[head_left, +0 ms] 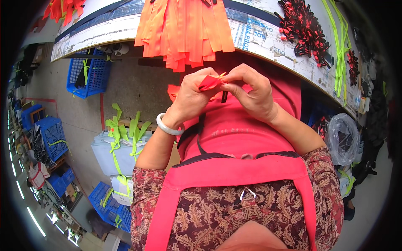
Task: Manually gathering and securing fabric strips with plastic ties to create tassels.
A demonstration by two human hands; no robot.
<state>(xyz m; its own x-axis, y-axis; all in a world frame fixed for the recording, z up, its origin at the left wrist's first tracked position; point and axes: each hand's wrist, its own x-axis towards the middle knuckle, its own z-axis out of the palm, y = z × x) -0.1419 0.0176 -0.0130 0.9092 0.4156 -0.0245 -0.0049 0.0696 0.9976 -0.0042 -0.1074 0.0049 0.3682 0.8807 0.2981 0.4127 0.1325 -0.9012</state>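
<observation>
In front of my red apron (234, 129), both hands meet at chest height. My left hand (190, 94) is closed round a bright orange-red zipper (209, 82), whose folded tape pokes out between the fingers. Thumb and forefinger of my right hand (252, 88) pinch the zipper's end close by. A small black pull (224, 97) hangs just below the fingertips. Beyond my hands, a thick bundle of orange zippers (184, 33) lies on the worktable and droops over its near edge.
The white worktable (259, 39) crosses the top. On its right lie a heap of black-and-red zipper pulls (303, 31) and yellow-green strips (340, 46). A blue crate (88, 73) stands below on the left, near tied stacks of pale cloth (106, 154). Clear plastic wrap (342, 138) sits right.
</observation>
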